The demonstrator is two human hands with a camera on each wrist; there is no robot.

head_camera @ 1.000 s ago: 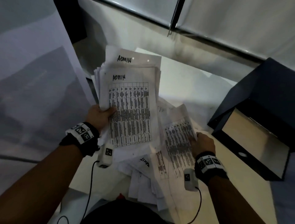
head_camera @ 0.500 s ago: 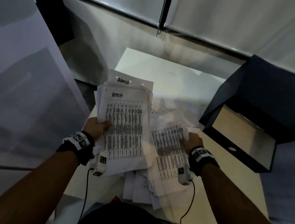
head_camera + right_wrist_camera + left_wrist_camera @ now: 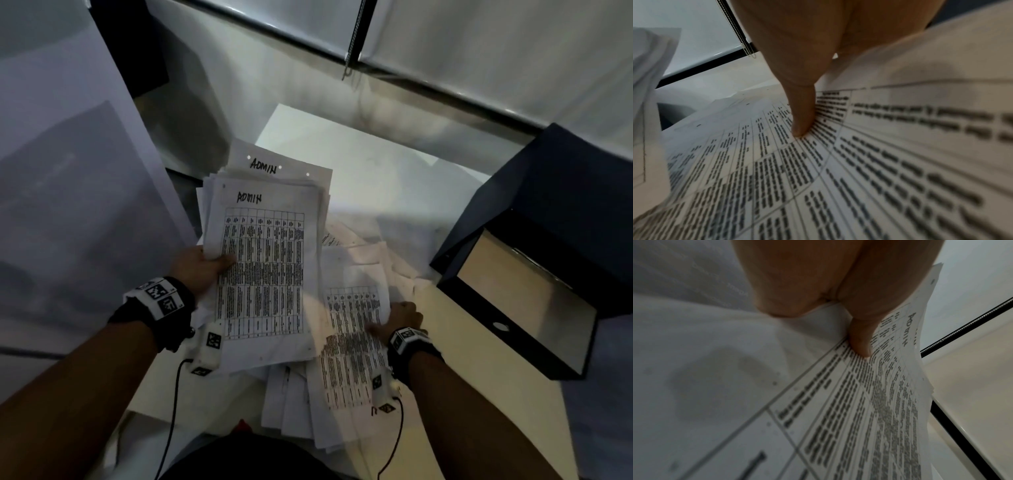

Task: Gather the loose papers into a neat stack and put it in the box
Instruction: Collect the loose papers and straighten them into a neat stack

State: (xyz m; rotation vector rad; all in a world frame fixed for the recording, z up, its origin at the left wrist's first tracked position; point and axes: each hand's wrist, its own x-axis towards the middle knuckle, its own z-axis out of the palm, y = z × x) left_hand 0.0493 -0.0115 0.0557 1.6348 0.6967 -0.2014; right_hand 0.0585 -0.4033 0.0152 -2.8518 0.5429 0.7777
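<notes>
- On the pale worktop (image 3: 359, 150) in front of the person, the left hand (image 3: 197, 270) holds a thick bundle of papers (image 3: 263, 267) by its left long edge. The thumb lies on the printed top sheet and the other fingers are hidden beneath.
- The left wrist view confirms the pinch: the thumb (image 3: 860, 339) presses the table-printed page headed "ADMIN", with the edges of many sheets fanned unevenly below it.
- Just to the right of the bundle, the right hand (image 3: 400, 320) rests on a loose sheet (image 3: 352, 342) on top of the scattered pile (image 3: 298, 404). The thumb (image 3: 803, 113) is planted on the print, and the sheet's right edge curls up past the palm; whether the other fingers are under the sheet cannot be told.
- The relation that matters: the loose sheet lies beside and slightly nearer the person than the held bundle. Its long axis runs roughly parallel to the bundle's, away from the body, so it would likely join the bundle by a short move leftward.
- The right hand is plainly the nearer one to the remaining loose pages, and the left serves as the collector.
- The dark box (image 3: 534, 274) stands open to the right, well apart from the bundle and closest to the right hand. Its pale floor (image 3: 513, 308) shows no papers.
- By the look of it the gathering is part done: the bundle's edges are ragged and need squaring, and more sheets lie spread toward the person's body.
</notes>
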